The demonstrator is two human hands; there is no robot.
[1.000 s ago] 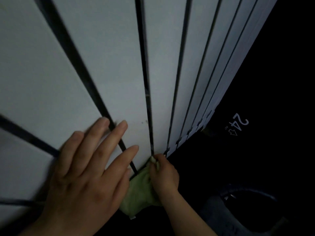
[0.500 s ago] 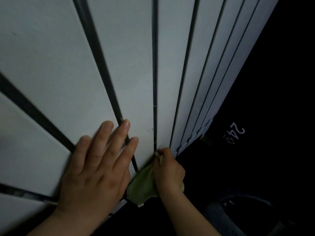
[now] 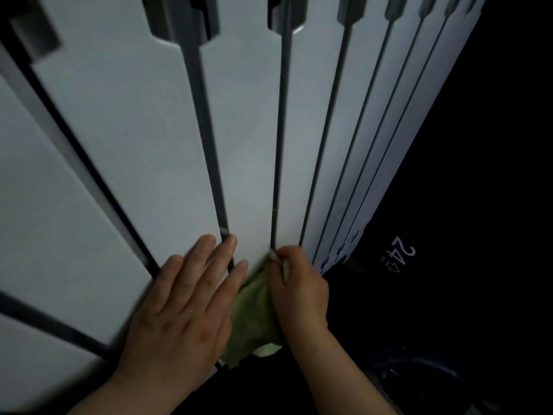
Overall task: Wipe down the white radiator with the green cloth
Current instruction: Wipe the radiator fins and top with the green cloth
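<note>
The white radiator [image 3: 167, 145] fills most of the view, its flat vertical panels split by dark gaps. My left hand [image 3: 182, 313] lies flat on a panel near the bottom edge, fingers spread and holding nothing. Beside it, my right hand [image 3: 299, 289] is closed on the green cloth [image 3: 254, 319]. Its fingertips press a corner of the cloth into the dark gap between two panels, low on the radiator. The rest of the cloth hangs down between my two hands.
To the right of the radiator everything is dark. A white "24" mark with an arrow [image 3: 401, 254] shows on the dark surface. A dark rounded object [image 3: 425, 372] sits low at the bottom right.
The view has tilted up, so the radiator's top notches now show. Both hands sit higher and further right in view. My right hand still pinches the cloth at the same gap.
</note>
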